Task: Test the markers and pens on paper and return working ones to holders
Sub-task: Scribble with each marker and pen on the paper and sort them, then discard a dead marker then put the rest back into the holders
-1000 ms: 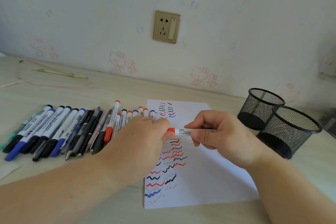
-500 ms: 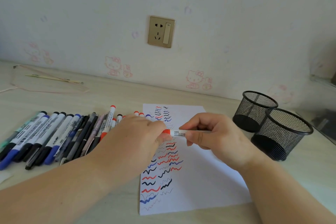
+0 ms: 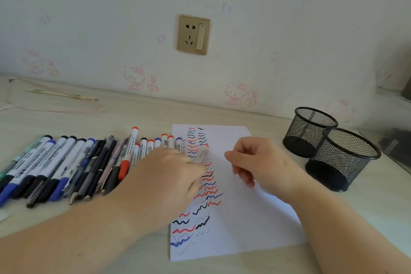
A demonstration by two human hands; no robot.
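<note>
A white sheet of paper (image 3: 244, 218) covered with red, blue and black squiggles lies in front of me. My left hand (image 3: 173, 171) hovers at the paper's left edge and holds a red-capped white marker (image 3: 202, 154), which is blurred and points up and right over the squiggles. Over the paper's right half, my right hand (image 3: 260, 162) has loosely curled fingers that hold nothing and do not touch the marker. A row of markers and pens (image 3: 66, 162) lies side by side on the desk to the left. Two black mesh holders (image 3: 311, 118) (image 3: 347, 158) stand at the right, both empty.
The desk meets a wall with a gold socket plate (image 3: 193, 34) and pink cartoon stickers. A thin stick and a cord (image 3: 60, 95) lie at the far left back. A dark object (image 3: 393, 142) sits at the right edge behind the holders.
My right hand has let go of the red marker and drawn back to the right. My left hand now holds the marker alone and has swung it toward the row.
</note>
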